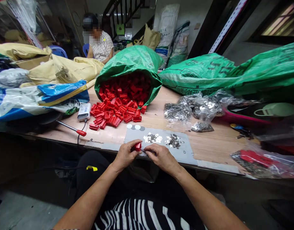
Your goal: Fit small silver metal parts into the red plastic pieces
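Just in front of the table's near edge, my left hand [124, 156] is closed on a small red plastic housing [138, 146], pinched between thumb and fingers. My right hand [164, 158] is closed round a slender dark tool [144, 150], whose tip meets the red housing; its exact kind is hard to make out. Beyond my hands, a grey mat [185, 150] carries a pile of shiny flat metal pieces [152, 138] and a pile of darker small metal pieces [173, 141]. Several more red housings [113, 111] spill from a green sack [134, 57] farther back.
Left of the red heap are a white power bank [84, 111] with a cable and a red-tipped rod [81, 132]. Clear bags of metal parts [178, 110] lie at right, near a green cup [278, 110]. Another person [101, 46] sits across the table.
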`<state>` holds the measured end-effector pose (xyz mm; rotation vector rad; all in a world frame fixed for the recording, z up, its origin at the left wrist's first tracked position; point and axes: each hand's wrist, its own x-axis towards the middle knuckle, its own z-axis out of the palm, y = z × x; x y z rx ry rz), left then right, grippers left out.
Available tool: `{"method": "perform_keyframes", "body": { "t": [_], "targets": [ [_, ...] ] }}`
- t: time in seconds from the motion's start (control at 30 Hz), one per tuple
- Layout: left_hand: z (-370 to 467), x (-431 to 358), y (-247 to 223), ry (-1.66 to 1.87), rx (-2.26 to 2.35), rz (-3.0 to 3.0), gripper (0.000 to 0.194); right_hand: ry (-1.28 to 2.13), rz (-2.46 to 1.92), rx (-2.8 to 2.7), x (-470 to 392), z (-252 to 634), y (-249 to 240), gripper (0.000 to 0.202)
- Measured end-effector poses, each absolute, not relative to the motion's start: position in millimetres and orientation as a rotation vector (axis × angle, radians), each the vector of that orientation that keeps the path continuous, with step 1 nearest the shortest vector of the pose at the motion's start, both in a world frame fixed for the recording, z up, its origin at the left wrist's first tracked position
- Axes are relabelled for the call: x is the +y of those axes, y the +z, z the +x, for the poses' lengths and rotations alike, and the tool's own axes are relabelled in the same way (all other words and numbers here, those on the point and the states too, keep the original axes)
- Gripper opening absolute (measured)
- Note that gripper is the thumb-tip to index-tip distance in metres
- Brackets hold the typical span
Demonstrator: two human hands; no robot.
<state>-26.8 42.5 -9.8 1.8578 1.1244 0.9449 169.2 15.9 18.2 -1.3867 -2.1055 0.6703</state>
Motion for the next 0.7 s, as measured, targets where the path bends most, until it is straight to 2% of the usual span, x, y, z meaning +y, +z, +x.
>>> {"method": "perform_keyframes", "body": {
  "t": [0.43,0.7],
  "targets": [
    [-27.3,42.7,-10.8,0.960,1.124,1.867,0.037,0.747,-1.376,-2.111,22.5,171.8,20.6,0.020],
    [-26.8,42.9,-10.6,0.965,1.123,1.851,0.033,0.682,-1.521,-2.107,18.8,162.9,22.9,0.019]
  ]
}}
